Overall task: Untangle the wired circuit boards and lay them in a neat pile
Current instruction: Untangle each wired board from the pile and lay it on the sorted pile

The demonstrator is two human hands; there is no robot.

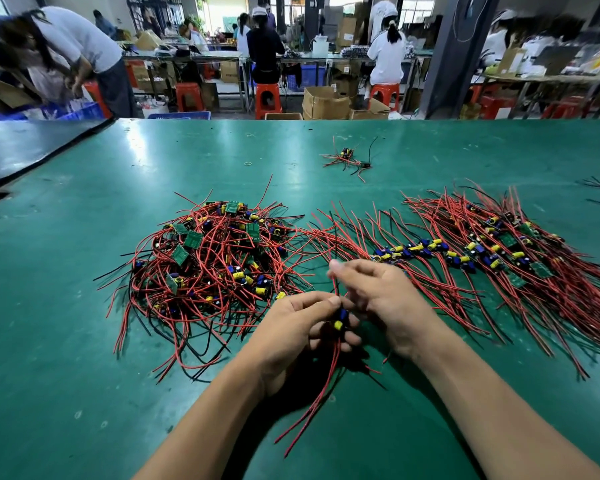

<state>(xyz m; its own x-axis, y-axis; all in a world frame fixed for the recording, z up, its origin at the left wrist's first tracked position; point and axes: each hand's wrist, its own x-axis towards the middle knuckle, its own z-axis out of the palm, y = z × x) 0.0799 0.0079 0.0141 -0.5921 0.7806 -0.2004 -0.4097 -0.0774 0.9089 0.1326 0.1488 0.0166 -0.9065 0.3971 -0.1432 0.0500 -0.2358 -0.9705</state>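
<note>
Head view: left hand (291,336) pinches seemingly cylinder-studded, red-wired board (341,318).

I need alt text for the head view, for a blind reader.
The left hand and right hand hold one wired circuit board over a green table; a tangled heap lies left, a neat row right.
</note>
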